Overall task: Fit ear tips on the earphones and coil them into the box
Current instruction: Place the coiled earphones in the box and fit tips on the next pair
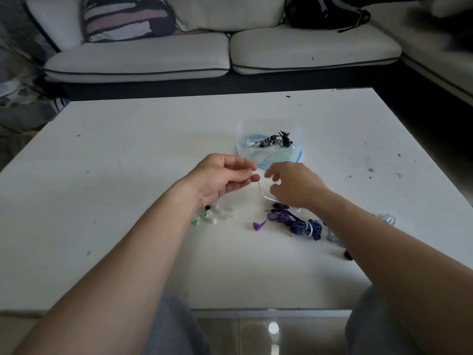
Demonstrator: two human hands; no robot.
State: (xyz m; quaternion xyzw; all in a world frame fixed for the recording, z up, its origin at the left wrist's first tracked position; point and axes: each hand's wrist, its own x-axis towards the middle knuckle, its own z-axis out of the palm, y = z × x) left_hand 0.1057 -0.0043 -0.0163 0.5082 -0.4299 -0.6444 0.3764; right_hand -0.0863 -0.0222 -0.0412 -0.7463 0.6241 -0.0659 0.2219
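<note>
A white earphone (254, 172) is pinched between thumb and fingertips of the left hand (220, 175), just in front of the box (240, 148); its cable (265, 196) trails nearer, under the right hand (294, 185), whose curled fingers are blurred, so its hold cannot be told; ear tips (208, 215) lie front-left of the box; were the cable tugged, the earphone could be slipped free or snagged in the purple earphones (279, 217).

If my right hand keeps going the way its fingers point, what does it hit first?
Most likely the white earbud pinched in your left hand; the right hand points left at it, close by, though depth is unclear.
</note>
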